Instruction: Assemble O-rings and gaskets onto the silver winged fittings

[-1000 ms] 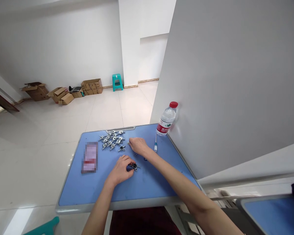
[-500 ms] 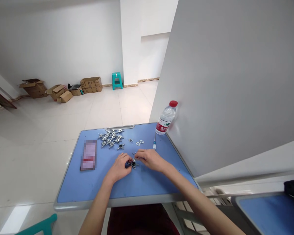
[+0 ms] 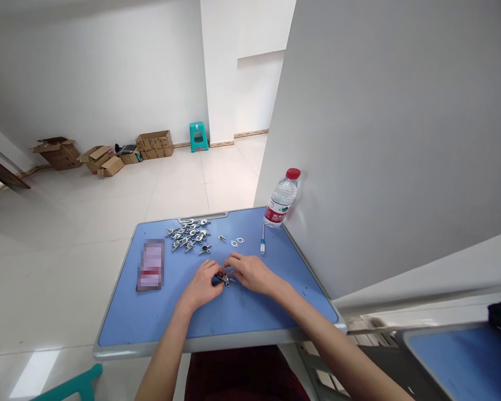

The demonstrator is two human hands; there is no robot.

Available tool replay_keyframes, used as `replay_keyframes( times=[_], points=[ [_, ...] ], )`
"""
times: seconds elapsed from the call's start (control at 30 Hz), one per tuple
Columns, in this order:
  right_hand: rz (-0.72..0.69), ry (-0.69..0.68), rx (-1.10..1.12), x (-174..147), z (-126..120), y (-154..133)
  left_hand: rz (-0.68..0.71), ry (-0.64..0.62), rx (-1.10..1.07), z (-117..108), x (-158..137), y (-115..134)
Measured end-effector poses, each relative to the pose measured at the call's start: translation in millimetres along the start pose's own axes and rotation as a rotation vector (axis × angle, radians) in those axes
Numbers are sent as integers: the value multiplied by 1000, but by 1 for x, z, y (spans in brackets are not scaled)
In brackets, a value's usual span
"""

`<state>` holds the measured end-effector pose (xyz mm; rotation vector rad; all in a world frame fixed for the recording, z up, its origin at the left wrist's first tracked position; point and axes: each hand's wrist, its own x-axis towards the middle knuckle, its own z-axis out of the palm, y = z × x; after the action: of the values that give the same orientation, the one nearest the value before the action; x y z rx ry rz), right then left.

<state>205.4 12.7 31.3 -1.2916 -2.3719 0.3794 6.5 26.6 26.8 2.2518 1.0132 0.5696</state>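
Note:
A small silver metal fitting with short side stems and eyelet tabs (image 3: 226,280) lies low over the blue table, its left side pinched in the fingers of my left hand (image 3: 202,284). Bent over it from the right is my right hand (image 3: 253,273). Its fingers are curled at the top of the fitting; whatever they pinch is too small to make out. Beyond my hands lie a similar fitting with a black centre (image 3: 205,249), a small loose metal piece (image 3: 221,238) and two flat oval plates (image 3: 237,242). A pile of like metal fittings (image 3: 187,235) is farther back.
A screwdriver with a clear blue handle (image 3: 263,246) lies by a red-capped water bottle (image 3: 281,199) at the table's right edge, beside a grey panel (image 3: 392,139). A blurred purple rectangle (image 3: 151,264) is at left. Cardboard boxes (image 3: 154,145) and a green stool (image 3: 199,136) stand beyond.
The fitting's black centre, visible before, is now covered by silver metal. My right fingers have shifted slightly left over it. My left hand keeps its hold.

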Motion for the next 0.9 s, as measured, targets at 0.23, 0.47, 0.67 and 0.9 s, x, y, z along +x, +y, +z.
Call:
replay_keyframes(
  times=[0.23, 0.47, 0.67, 0.9],
  points=[
    [144, 163, 127, -4, -14, 17, -8, -7, -7, -2, 0, 2],
    [276, 111, 59, -12, -33, 43, -28, -18, -48, 1, 1, -6],
    [281, -59, -102, -22, -25, 27, -59, -41, -72, 0, 1, -4],
    [263, -202, -338, -25, -13, 7, -61, -36, -62, 0, 2, -4]
  ],
)
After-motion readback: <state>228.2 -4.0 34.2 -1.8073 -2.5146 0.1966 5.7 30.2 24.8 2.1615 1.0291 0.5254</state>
